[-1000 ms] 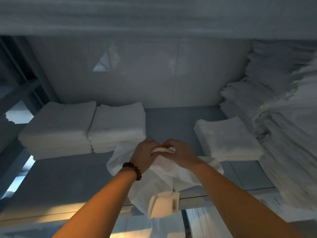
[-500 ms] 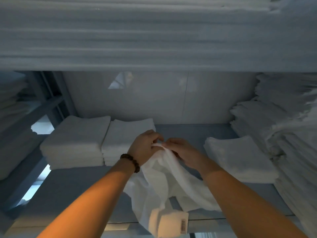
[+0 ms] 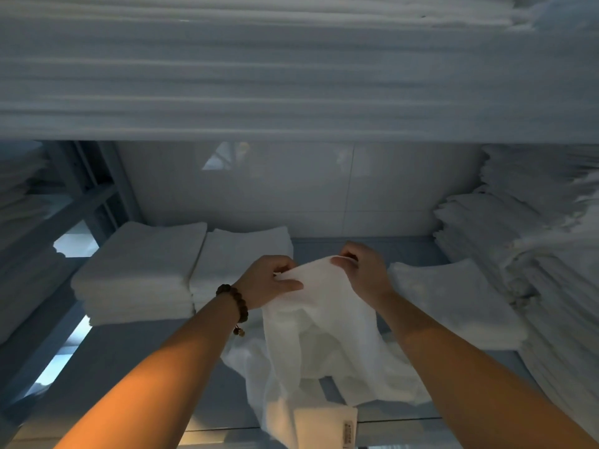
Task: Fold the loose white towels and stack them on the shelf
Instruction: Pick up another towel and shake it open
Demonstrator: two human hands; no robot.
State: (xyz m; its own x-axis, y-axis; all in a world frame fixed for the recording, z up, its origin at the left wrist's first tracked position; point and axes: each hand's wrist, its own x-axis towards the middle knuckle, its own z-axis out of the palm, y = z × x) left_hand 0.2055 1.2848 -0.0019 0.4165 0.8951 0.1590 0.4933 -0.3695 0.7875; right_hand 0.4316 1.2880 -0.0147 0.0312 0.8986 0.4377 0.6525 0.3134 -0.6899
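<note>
While both hands hold it up in the head view, the loose white towel [image 3: 317, 325] hangs in front of the person, its lower folds draping onto the front of the shelf [image 3: 129, 361] and over its edge. The left hand [image 3: 269, 280], with a beaded bracelet [image 3: 235, 301] on its wrist, pinches the towel's top edge between thumb and curled fingers. The right hand [image 3: 363, 273] pinches the same edge just beside it, a short span of cloth stretched between the two. A small label [image 3: 347, 432] shows on a low corner of the towel. Behind the hands, two folded stacks [image 3: 136, 270] sit side by side at the shelf's left. A lower folded pile [image 3: 453, 303] lies to the right, next to a tall heap of linens [image 3: 534, 254]. More white linens [image 3: 291, 76] fill the level above.
</note>
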